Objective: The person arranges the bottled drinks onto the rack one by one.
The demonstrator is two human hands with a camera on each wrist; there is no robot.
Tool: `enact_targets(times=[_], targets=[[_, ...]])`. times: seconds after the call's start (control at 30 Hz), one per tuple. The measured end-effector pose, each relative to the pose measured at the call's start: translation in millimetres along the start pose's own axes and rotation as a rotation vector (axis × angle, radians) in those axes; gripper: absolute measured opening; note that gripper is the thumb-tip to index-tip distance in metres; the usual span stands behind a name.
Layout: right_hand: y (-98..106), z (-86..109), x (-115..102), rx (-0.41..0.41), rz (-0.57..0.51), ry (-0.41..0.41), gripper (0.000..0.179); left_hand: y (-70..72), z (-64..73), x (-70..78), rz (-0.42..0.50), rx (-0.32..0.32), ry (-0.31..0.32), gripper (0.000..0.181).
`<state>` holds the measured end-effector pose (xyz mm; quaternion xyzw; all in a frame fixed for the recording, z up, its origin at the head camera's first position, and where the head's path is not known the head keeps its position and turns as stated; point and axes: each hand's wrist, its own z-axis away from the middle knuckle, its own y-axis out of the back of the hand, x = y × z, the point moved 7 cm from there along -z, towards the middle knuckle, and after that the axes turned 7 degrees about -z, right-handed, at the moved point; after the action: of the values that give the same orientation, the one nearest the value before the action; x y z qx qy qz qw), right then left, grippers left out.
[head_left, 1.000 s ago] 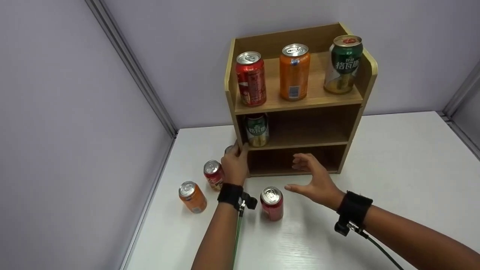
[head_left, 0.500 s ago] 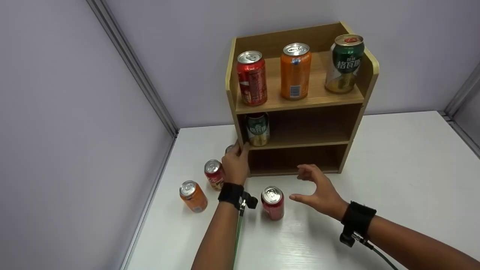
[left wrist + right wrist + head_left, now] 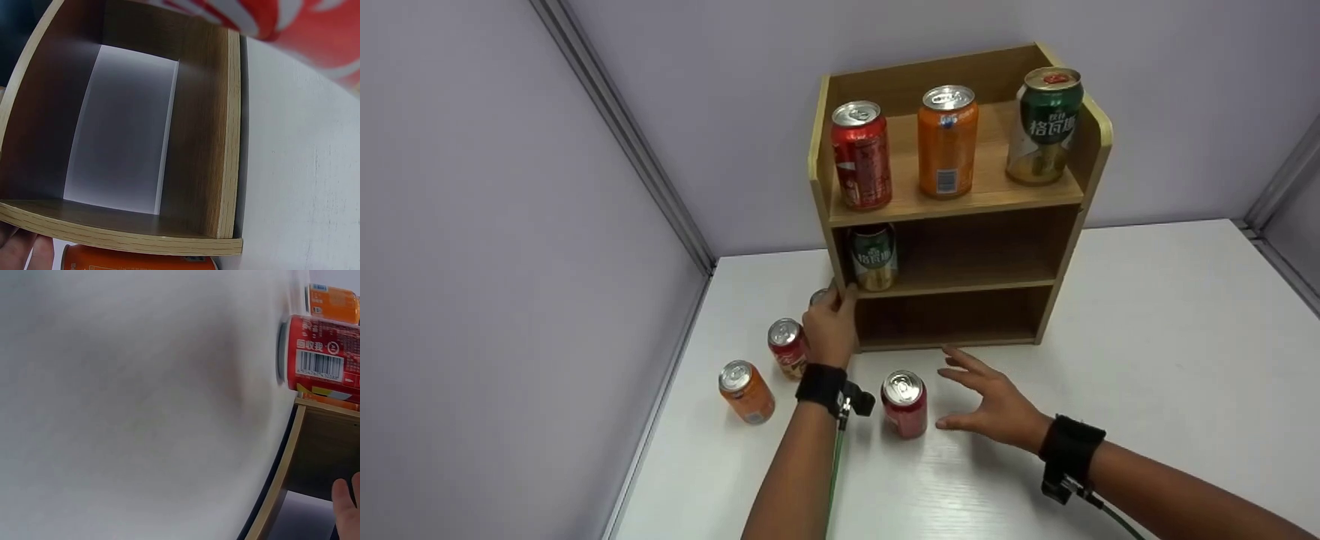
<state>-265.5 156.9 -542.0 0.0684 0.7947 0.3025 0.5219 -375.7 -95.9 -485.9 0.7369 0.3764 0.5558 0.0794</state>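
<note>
My left hand [image 3: 829, 334] grips the left side panel of a small wooden shelf [image 3: 960, 289], with its fingers [image 3: 17, 250] on the panel's outer face. My right hand [image 3: 990, 401] is just to the right of a red can [image 3: 905, 411] that stands upright in front of the shelf. Its thumb and fingers are spread apart and hold nothing. The same red can [image 3: 320, 357] appears in the right wrist view, apart from the fingertips [image 3: 343, 495]. A green can [image 3: 874, 259] stands at the left end of the middle shelf.
On the top shelf stand a red can [image 3: 861, 157], an orange can [image 3: 947, 142] and a green can [image 3: 1044, 127]. Left of my left arm are an orange can [image 3: 747, 394] and a red can [image 3: 789, 349]. Another can [image 3: 817, 296] is partly hidden behind my left hand.
My right hand has come down from before the bottom shelf to beside the front red can, its fingers spreading. The left hand stays on the side panel.
</note>
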Motion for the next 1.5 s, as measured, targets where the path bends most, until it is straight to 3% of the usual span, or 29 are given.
enact_targets(times=[0.2,0.4,0.87,1.07,1.27,1.5], targets=[[-20.6,-2.2,5.5,-0.078,-0.028,-0.061,0.089,1.0,-0.5,-2.7,-0.009,-0.011,0.03,0.033],[-40.5,-7.6,10.4,-0.075,-0.082,-0.15,0.104,-0.5,-1.5,-1.8,0.011,-0.002,0.003,0.034],[-65.5,-18.6,20.1,-0.11,-0.061,-0.308,0.132,-0.7,-0.3,0.3,0.014,0.014,-0.008,0.035],[-69.3,-22.0,18.3,-0.093,-0.048,-0.291,0.129,0.2,-0.1,2.9,0.022,0.02,-0.029,0.032],[-68.0,-27.1,15.5,-0.041,-0.045,-0.231,0.114,-0.2,-0.5,2.4,0.022,0.013,-0.02,0.033],[-69.9,-27.4,12.7,-0.033,-0.028,-0.179,0.099,-1.5,-0.7,-2.1,0.046,0.007,-0.005,0.03]])
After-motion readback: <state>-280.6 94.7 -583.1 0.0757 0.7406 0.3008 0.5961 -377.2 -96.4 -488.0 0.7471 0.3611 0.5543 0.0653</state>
